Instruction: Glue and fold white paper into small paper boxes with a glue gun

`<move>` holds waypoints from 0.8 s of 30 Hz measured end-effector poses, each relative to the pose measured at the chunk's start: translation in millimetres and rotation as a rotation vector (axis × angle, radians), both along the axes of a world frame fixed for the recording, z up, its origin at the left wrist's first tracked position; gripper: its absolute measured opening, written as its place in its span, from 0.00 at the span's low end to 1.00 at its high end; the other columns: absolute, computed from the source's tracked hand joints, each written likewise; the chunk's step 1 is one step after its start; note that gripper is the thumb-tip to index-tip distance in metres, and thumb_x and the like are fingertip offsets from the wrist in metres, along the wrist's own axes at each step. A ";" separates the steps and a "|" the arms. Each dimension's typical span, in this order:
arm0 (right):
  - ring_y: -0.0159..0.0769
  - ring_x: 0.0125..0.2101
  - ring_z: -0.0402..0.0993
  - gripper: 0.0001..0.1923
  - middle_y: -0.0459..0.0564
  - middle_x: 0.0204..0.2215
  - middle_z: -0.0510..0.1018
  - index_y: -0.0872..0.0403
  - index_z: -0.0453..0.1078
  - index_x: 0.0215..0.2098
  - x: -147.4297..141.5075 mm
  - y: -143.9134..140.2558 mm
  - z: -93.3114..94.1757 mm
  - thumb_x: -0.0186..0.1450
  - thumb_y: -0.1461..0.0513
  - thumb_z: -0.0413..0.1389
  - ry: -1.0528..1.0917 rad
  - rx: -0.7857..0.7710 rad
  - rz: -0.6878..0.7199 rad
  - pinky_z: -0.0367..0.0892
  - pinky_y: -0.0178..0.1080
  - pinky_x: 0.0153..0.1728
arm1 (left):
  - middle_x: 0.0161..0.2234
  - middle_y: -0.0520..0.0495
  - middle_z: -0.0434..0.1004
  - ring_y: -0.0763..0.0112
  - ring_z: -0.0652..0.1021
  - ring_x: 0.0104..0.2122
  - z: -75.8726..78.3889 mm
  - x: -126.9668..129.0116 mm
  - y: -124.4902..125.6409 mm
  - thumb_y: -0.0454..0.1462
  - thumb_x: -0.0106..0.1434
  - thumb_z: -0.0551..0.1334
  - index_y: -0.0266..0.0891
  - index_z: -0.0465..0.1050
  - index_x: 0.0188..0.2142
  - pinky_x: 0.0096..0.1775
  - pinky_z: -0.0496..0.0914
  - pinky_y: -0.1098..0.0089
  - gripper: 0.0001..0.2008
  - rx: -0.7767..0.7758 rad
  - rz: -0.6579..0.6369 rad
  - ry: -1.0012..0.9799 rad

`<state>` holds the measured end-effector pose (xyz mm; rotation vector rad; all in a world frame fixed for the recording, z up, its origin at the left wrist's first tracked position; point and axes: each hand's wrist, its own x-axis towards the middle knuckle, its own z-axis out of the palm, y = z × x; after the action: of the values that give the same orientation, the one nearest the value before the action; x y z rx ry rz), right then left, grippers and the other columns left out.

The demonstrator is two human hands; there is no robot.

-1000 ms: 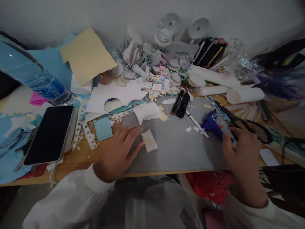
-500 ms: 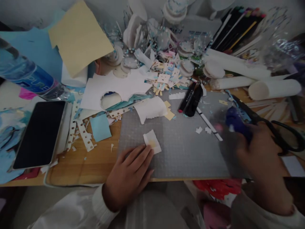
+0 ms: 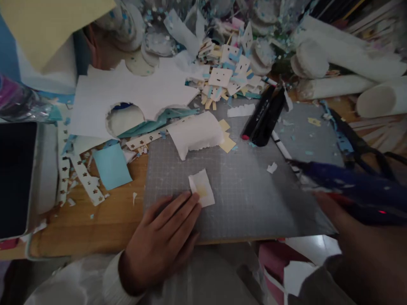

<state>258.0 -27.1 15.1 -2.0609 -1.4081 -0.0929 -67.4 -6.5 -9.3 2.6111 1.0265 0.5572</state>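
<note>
My left hand [image 3: 163,237] lies flat on the grey cutting mat [image 3: 248,199], its fingertips pressing the corner of a small white paper piece [image 3: 206,188] that has a pale yellow patch. In my right hand [image 3: 365,245] is a dark blue hot glue gun [image 3: 349,182] with a small red light glowing on it. Its dark nozzle points left, over the striped white stick [image 3: 280,146]. Motion blurs this hand, and the gun hides part of its grip. Above the small piece, a curled white paper strip [image 3: 197,133] rests on the mat.
Two black markers [image 3: 265,114] lie near a pile of small paper face cutouts [image 3: 222,76]. Black scissors [image 3: 365,148] are behind the glue gun. A white sheet with holes [image 3: 95,97], a blue paper square [image 3: 112,165] and a phone [image 3: 15,178] occupy the left side.
My right hand has raised the glue gun from beside the scissors and turned its nozzle leftward. The left hand stays on the paper piece. The view has moved closer to the table.
</note>
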 end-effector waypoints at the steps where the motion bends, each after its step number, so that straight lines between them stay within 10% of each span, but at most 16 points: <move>1: 0.41 0.24 0.69 0.16 0.44 0.22 0.70 0.47 0.65 0.27 -7.5 3.9 1.8 0.47 0.57 0.67 -0.009 -0.023 0.019 0.65 0.45 0.29 | 0.54 0.41 0.74 0.59 0.72 0.54 0.3 -0.2 0.4 0.34 0.66 0.57 0.29 0.70 0.52 0.55 0.60 0.58 0.16 -0.006 -0.004 -0.006; 10: 0.33 0.23 0.71 0.10 0.41 0.25 0.73 0.49 0.66 0.33 -55.4 18.7 -6.4 0.53 0.61 0.60 0.218 -0.252 0.432 0.68 0.35 0.25 | 0.54 0.44 0.74 0.60 0.71 0.55 0.4 -0.7 1.5 0.33 0.64 0.59 0.31 0.71 0.51 0.56 0.59 0.58 0.16 -0.032 0.021 -0.011; 24: 0.33 0.13 0.68 0.07 0.38 0.14 0.71 0.49 0.64 0.28 -51.8 32.0 -6.0 0.52 0.59 0.58 0.202 -0.309 0.323 0.63 0.33 0.14 | 0.54 0.46 0.74 0.59 0.70 0.56 -1.8 -3.7 1.7 0.35 0.64 0.59 0.34 0.71 0.52 0.60 0.55 0.57 0.17 -0.118 0.038 -0.064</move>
<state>206.2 4.9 9.2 -1.9791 -1.6852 0.4816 -71.1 -4.8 -11.1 2.4605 1.0573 0.5676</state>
